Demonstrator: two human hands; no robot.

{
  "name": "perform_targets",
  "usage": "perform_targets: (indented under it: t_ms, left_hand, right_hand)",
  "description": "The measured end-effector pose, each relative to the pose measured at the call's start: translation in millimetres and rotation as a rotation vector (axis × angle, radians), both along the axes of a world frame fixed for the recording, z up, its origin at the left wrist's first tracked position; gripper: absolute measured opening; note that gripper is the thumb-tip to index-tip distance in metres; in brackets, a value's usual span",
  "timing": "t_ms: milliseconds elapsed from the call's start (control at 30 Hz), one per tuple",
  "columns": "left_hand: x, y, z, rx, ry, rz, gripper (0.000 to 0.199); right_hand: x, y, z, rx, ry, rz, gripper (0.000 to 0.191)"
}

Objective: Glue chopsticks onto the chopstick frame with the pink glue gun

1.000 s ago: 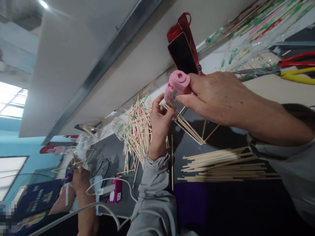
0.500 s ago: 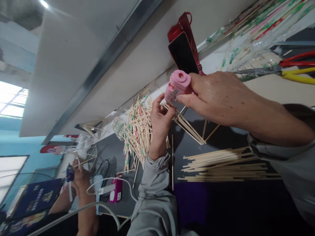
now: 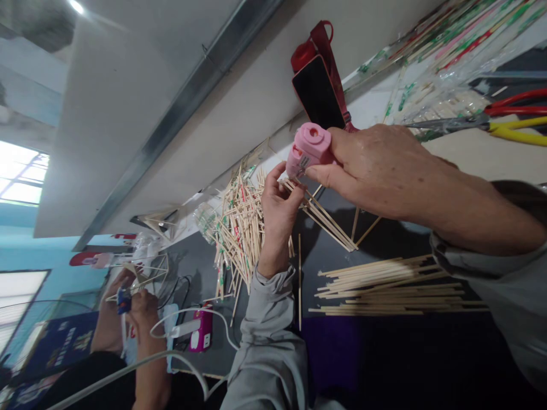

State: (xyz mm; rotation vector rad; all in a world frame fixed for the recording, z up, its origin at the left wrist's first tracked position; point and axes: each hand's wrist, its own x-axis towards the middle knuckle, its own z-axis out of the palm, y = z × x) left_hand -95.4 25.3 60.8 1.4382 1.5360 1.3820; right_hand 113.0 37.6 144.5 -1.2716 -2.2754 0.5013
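My right hand is wrapped round a pink glue gun, whose lower end sits over my left fingertips. Between thumb and fingers, my left hand pinches the upper ends of several thin wooden sticks. These sticks slant down to the right and come together near a point on the dark table. The gun's tip is hidden behind the fingers and the gun body. Other joined sticks stand just right of them, partly behind my right hand. A loose stick lies beside my left wrist.
Below my right hand lie rows of sticks. A large stick pile is left of my left hand. Phone, red-and-yellow-handled tools and pink power block lie around. At far left, a person's hands hold a blue glue gun.
My hands and the pink glue gun have barely moved. At far left, the other person's hands and blue glue gun have shifted, and the person leans further into view.
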Motion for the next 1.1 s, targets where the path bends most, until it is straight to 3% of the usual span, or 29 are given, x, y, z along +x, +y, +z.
perform_targets:
  t_ms: [833,1100]
  left_hand:
    - [0.5,0.6,0.9,-0.012,-0.01,0.003,0.059]
    - [3.3,1.3,3.1,0.023,-0.028,-0.025,0.053]
  right_hand:
    - [0.1,0.7,-1.9,0.022,-0.021,0.004,0.041]
    - [0.9,-2.2,2.5,-0.003,0.007,-0.022,0.041]
